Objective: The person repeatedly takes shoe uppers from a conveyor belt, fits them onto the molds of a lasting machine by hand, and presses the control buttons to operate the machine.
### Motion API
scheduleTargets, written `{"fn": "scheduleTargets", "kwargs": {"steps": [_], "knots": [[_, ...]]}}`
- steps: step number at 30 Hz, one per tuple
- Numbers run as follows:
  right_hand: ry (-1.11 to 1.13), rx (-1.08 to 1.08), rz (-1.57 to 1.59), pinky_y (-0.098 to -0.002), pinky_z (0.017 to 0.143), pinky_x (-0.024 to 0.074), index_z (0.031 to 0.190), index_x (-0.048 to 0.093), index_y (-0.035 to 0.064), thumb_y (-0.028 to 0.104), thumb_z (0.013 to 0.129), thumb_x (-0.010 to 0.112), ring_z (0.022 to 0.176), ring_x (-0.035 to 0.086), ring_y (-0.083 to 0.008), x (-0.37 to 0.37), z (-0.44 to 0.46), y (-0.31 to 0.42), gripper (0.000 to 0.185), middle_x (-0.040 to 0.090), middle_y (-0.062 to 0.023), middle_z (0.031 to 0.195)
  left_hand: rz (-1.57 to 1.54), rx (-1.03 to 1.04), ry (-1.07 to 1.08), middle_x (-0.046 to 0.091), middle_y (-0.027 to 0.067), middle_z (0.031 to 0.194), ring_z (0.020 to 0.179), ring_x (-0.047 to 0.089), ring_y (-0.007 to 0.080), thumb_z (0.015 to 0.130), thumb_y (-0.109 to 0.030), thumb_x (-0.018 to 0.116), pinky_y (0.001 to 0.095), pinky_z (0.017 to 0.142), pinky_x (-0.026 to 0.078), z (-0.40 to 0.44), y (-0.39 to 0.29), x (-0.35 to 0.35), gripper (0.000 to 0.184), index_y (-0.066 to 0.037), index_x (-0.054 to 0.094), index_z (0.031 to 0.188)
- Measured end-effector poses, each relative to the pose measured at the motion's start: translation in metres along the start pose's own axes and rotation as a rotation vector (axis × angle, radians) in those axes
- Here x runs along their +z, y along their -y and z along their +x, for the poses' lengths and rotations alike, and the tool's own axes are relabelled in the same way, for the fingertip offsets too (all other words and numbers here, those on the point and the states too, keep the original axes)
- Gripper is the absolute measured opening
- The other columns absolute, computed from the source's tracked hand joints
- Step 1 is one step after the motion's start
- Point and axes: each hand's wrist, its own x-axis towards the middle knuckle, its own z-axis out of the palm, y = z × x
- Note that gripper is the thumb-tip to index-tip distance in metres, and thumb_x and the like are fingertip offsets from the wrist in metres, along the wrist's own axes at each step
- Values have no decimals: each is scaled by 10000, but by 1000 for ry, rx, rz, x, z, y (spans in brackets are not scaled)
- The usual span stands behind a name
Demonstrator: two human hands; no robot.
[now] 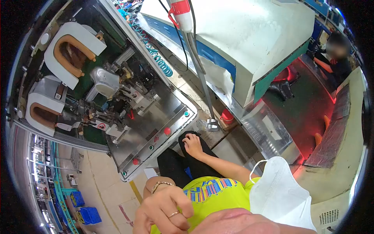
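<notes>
Raised close to the camera, my left hand (165, 208) wears a ring and a bracelet at the wrist. Its fingers curl inward, I see nothing in them, and the palm side is hidden. My right hand (192, 144) lies on the knee of my black trousers (202, 165), fingers slightly bent and apart, holding nothing. A white face mask (278, 191) hangs by a loop at the lower right, apart from both hands. Just beyond my knees is a machine's front panel (156, 146) with green and red buttons.
Inside the machine are white housings with brown U-shaped pads (74, 48) and a silver foot-shaped form (104, 81). Right of it stand a grey pole (200, 66), a red bucket (227, 116) and a red-lit conveyor machine (269, 43). A co-worker (339, 66) is at the far right.
</notes>
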Motion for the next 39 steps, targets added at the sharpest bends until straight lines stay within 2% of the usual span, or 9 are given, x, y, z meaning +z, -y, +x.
{"fn": "scheduleTargets", "kwargs": {"steps": [2, 6, 17, 21, 23, 26, 32, 33, 39], "knots": [[-1, -4, -3, -393, 815, 381, 864, 596, 69, 40, 709, 599, 972, 488, -277, 1, -1, 0, 157, 520, -92, 974, -11, -7, 25, 494, 3, 573, 460, 448, 94, 889, -160, 485, 251, 563, 354, -2, -5, -3, 165, -123, 566, 1028], [1, -4, -5, -391, 815, 385, 869, 597, 72, 43, 715, 597, 978, 487, -277, 0, -4, 1, 157, 521, -91, 982, 40, 156, -47, 498, 15, 547, 435, 448, 111, 893, -174, 400, 273, 561, 354, -15, -9, 1, 322, -205, 417, 1214], [-4, -17, -17, -400, 834, 387, 876, 603, 81, 50, 725, 594, 991, 487, -282, 1, -7, 2, 155, 523, -97, 990, -9, 170, 74, 508, 22, 535, 416, 452, 124, 875, -154, 453, 299, 570, 369, -14, -22, 4, 248, -152, 468, 1123], [-16, -48, -29, -406, 827, 389, 884, 587, 65, 51, 728, 594, 977, 485, -290, 7, -9, -2, 158, 512, -104, 987, -34, -53, -16, 545, 75, 690, 589, 512, 171, 832, -253, 567, 352, 638, 413, -24, -14, -13, 368, -85, 458, 1140], [14, -22, -57, -409, 833, 392, 899, 595, 69, 81, 744, 583, 985, 488, -282, -12, -5, 10, 156, 516, -95, 997, 132, -264, -108, 542, 148, 962, 847, 533, 210, 776, -368, 648, 387, 747, 424, -29, 22, -16, 564, -41, 427, 1179], [28, -15, -37, -406, 832, 390, 892, 594, 75, 61, 736, 590, 994, 490, -290, 3, -8, 1, 157, 528, -106, 1004, 298, -472, 12, 406, 174, 1251, 1124, 447, 260, 728, -490, 688, 418, 926, 362, -21, 59, 3, 841, -20, 314, 1316], [20, -13, -22, -403, 830, 386, 879, 602, 72, 60, 734, 591, 984, 486, -290, 1, -8, 2, 146, 524, -100, 1000, -729, -919, 192, 268, 122, 1355, 1222, 345, 186, 737, -382, 728, 353, 975, 332, -22, 80, 38, 976, -28, 114, 1409], [26, -5, -17, -407, 829, 385, 879, 601, 73, 67, 733, 591, 982, 484, -290, 0, -8, 2, 147, 521, -99, 1002, -634, -902, 238, 341, 103, 1307, 1200, 375, 161, 749, -287, 736, 319, 947, 370, -20, 79, 38, 949, -34, 103, 1408], [51, 21, 7, -410, 866, 372, 893, 603, 77, 53, 724, 591, 1011, 473, -290, 1, -10, -1, 171, 519, -99, 1025, -792, -1109, -272, 479, 62, 1177, 1056, 503, 127, 768, -88, 683, 268, 872, 428, -22, 66, 24, 806, -36, 175, 1391]]}}
